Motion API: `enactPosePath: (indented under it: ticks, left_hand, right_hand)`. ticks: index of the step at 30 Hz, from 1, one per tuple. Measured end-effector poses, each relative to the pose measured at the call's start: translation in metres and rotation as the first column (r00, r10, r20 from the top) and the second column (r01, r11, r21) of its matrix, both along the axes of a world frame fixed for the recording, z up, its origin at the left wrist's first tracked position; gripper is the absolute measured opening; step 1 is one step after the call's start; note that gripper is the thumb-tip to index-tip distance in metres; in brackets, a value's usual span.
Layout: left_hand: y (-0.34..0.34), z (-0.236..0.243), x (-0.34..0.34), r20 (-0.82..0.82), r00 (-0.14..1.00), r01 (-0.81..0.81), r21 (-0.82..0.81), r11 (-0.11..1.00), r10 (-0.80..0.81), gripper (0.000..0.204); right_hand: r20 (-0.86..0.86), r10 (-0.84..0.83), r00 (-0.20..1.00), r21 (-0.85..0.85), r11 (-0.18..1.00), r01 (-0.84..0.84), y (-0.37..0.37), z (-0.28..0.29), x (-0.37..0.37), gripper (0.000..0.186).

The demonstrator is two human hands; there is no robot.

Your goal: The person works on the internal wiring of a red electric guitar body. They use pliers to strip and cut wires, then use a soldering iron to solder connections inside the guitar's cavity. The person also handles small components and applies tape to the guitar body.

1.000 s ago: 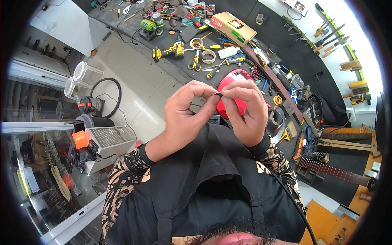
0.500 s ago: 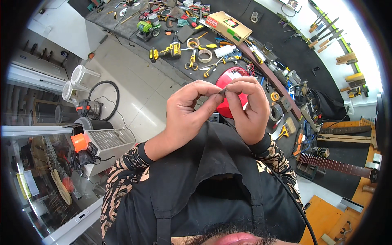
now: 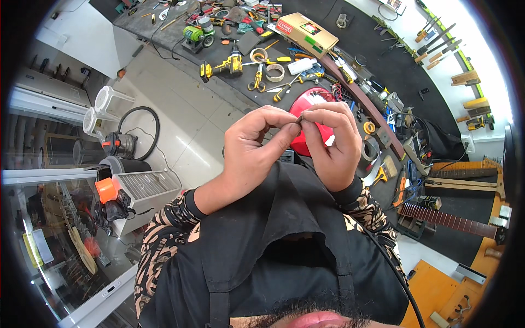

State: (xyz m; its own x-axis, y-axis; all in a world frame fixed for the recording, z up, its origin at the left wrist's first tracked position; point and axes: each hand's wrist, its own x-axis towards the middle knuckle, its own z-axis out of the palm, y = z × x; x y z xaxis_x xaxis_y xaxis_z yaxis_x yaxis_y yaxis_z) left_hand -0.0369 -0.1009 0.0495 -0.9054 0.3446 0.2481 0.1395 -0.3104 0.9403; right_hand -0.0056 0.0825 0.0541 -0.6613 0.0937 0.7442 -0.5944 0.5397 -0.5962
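Observation:
My left hand (image 3: 254,145) and my right hand (image 3: 333,145) meet fingertip to fingertip in front of my chest. Thumb and forefinger of each are pinched on one small dark piece (image 3: 300,119); it is mostly covered, and its kind I cannot make out. Just beyond the fingers sits a red rounded object (image 3: 307,102), partly hidden by both hands. Below them hangs my black apron (image 3: 240,229).
The dark workbench (image 3: 235,98) carries a yellow cordless drill (image 3: 224,68), tape rolls (image 3: 274,72), yellow-handled scissors (image 3: 257,79) and a cardboard box (image 3: 307,34). A guitar neck (image 3: 448,221) lies to the right. At left, a vacuum cleaner (image 3: 121,145) stands on the floor.
The fingertips have shifted slightly around the small dark piece, which now shows less. Both hands otherwise keep nearly the same place.

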Motion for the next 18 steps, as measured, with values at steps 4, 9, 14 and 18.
enactPosePath:
  ticks: [4,9,14,18]
  left_hand:
    - [0.0,-0.001,-0.002,0.003,1.0,-0.009,0.01,1.0,0.009,0.012]
    - [0.001,-0.003,-0.005,-0.022,0.999,-0.04,-0.024,0.999,0.04,0.011]
    - [0.001,-0.008,-0.01,-0.187,0.977,-0.129,-0.116,0.985,0.105,0.014]
    - [0.002,-0.006,-0.013,-0.291,0.949,-0.166,-0.145,0.975,0.118,0.016]
  right_hand:
    - [-0.028,-0.01,1.0,0.049,0.999,0.012,0.001,0.001,-0.002,0.03]
    - [-0.008,0.003,1.0,0.025,1.0,-0.003,-0.001,0.002,-0.004,0.03]
    - [0.024,0.017,1.0,0.059,0.998,-0.018,0.003,0.004,-0.006,0.03]
    - [0.052,0.007,0.999,0.099,0.995,-0.012,0.008,0.005,-0.006,0.029]
